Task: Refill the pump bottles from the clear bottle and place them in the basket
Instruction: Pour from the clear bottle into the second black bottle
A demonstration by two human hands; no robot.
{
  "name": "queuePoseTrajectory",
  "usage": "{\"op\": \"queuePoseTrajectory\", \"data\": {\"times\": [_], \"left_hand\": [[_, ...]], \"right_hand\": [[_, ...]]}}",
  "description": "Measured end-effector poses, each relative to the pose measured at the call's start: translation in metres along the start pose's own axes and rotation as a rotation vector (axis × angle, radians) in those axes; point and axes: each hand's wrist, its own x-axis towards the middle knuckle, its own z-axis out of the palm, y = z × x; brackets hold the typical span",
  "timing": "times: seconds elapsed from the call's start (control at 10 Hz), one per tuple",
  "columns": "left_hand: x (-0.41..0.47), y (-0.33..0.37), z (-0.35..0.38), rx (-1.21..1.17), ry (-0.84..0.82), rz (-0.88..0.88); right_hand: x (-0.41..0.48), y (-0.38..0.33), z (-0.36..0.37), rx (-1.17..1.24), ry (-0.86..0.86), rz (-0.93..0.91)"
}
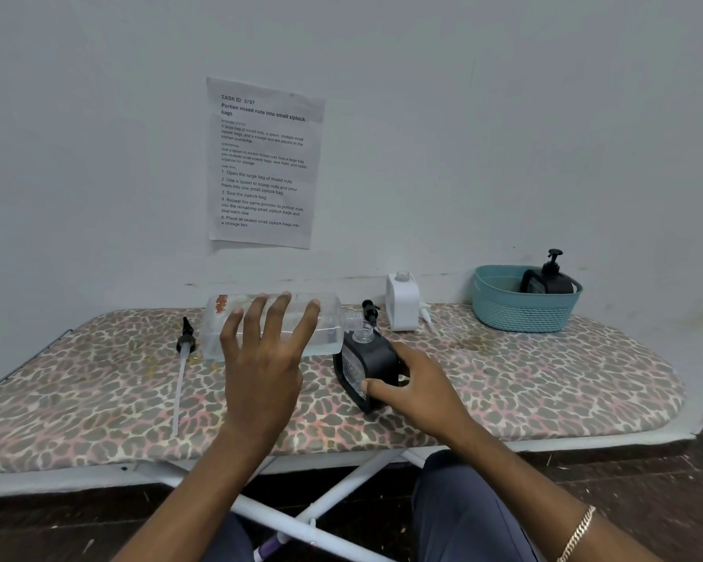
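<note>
Left hand (260, 358) grips tipped clear bottle (329, 336); right hand (419, 387) grips black bottle (368, 365). Pump (185, 342) lies left; white bottle (402, 304) behind; basket (504, 314) at board's (544, 383) right end.

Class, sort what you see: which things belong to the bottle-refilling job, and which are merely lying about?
Job: clear bottle in left hand; open black bottle in right hand; white bottle; long-tubed pump; black pump; basket holding capped black bottle.
Lying about: wall notice on portioning nuts; leopard-print board, only the support.
</note>
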Motion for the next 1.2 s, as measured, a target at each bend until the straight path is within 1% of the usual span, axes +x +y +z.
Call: {"op": "queuePoseTrajectory", "data": {"times": [1.2], "left_hand": [[0.0012, -0.0005, -0.001, 0.011, -0.001, 0.017]], "right_hand": [[-0.0008, -0.0014, -0.0002, -0.01, 0.003, -0.001]]}}
